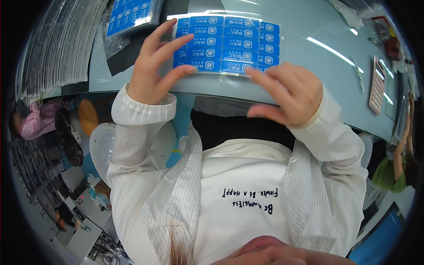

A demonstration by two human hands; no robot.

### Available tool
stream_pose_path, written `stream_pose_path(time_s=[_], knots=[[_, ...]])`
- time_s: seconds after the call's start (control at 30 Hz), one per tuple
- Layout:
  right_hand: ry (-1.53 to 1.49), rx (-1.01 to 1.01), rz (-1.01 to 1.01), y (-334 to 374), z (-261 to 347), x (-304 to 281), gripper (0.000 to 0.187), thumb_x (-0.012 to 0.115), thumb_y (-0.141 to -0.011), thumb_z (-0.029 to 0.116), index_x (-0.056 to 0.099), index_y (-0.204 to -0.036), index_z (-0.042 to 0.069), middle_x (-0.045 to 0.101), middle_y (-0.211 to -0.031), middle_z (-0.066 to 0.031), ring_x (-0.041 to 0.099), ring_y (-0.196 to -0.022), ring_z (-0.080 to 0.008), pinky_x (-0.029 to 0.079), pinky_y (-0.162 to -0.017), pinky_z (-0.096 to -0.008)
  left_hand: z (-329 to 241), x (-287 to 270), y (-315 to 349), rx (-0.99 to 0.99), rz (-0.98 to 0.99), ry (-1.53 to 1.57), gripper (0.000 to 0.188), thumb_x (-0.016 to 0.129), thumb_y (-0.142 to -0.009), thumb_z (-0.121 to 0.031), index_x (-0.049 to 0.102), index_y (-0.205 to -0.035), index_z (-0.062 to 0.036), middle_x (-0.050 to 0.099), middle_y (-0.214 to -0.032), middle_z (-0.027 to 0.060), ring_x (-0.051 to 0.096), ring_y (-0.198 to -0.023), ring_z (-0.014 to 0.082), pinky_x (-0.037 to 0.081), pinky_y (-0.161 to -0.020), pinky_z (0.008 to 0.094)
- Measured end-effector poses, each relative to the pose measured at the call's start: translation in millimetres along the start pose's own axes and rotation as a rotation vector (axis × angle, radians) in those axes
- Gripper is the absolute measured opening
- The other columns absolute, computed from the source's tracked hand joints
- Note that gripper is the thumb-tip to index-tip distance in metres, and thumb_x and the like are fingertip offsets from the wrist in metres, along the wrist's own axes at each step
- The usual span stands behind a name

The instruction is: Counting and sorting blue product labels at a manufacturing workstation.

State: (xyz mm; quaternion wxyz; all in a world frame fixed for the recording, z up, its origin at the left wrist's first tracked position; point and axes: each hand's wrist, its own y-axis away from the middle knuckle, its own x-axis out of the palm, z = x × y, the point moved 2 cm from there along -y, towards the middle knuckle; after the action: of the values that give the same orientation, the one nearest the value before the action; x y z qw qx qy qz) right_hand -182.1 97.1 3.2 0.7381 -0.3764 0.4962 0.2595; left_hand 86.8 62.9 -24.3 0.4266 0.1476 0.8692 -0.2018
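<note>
A sheet of blue rectangular labels with white print lies on the pale table in front of me, its surface glossy under the light. My left hand is over the sheet's left edge, fingers spread apart; the thumb tip is at the lower left part and the index finger reaches over the upper left. Whether these fingertips press on the sheet, I cannot tell. By the lower right corner, my right hand has its index finger stretched toward the labels and its thumb well apart. Neither hand holds anything.
A tall stack of thin white sheets fills the table's left side. Beside it, more blue label sheets lie on clear plastic. At right are a pink calculator and a pen. A person's green garment shows far right.
</note>
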Motion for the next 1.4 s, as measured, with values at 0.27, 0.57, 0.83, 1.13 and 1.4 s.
stream_pose_path(time_s=[0.27,0.57,0.83,1.13,1.4], knots=[[0.379,-0.338,0.15,10,7,45,0.058,0.062,-0.079,0.002,0.042,-0.132,0.016,0.04,-0.138,-0.0045,0.046,-0.118,-0.0183,0.039,-0.099,-0.0355,4,-22,-1,0.101,-0.138,-0.099,0.03,0.069,-0.08,-0.021,0.067,-0.108,-0.0108,0.054,-0.124,0.0134,0.055,-0.109,0.0317,0.049,-0.086,0.0407],[-0.14,-0.171,-0.255,-10,8,16,0.018,0.071,-0.068,0.002,0.063,-0.084,0.006,0.064,-0.085,-0.0077,0.06,-0.078,-0.0211,0.045,-0.078,-0.0352,1,-35,-1,0.147,-0.019,0.015,0.04,0.069,-0.079,-0.034,0.065,-0.11,-0.0087,0.054,-0.124,0.0137,0.051,-0.113,0.033,0.046,-0.089,0.0431],[-0.347,0.129,-0.299,-25,-11,3,0.016,0.077,-0.066,0.009,0.066,-0.078,0.007,0.064,-0.074,-0.005,0.06,-0.069,-0.0188,0.043,-0.068,-0.0307,-14,-26,-7,0.266,0.043,-0.06,0.037,0.077,-0.068,-0.029,0.069,-0.099,-0.0087,0.061,-0.114,0.0127,0.051,-0.113,0.0325,0.042,-0.094,0.0425],[-0.3,0.135,-0.301,-30,-22,5,0.013,0.077,-0.069,0.016,0.068,-0.075,0.008,0.063,-0.07,-0.0045,0.057,-0.062,-0.0174,0.043,-0.062,-0.0294,-2,-35,-19,0.278,0.077,0.085,0.013,0.068,-0.079,-0.011,0.071,-0.091,-0.0091,0.066,-0.102,0.0104,0.058,-0.102,0.0274,0.05,-0.084,0.0351],[-0.256,0.075,-0.317,-35,-21,-3,0.016,0.078,-0.067,0.016,0.068,-0.074,0.007,0.061,-0.069,-0.0055,0.057,-0.063,-0.0189,0.045,-0.061,-0.0306,33,-5,-35,0.171,-0.045,-0.01,0.032,0.058,-0.089,-0.013,0.059,-0.12,-0.0131,0.057,-0.123,0.0096,0.051,-0.118,0.0304,0.044,-0.097,0.0396]])
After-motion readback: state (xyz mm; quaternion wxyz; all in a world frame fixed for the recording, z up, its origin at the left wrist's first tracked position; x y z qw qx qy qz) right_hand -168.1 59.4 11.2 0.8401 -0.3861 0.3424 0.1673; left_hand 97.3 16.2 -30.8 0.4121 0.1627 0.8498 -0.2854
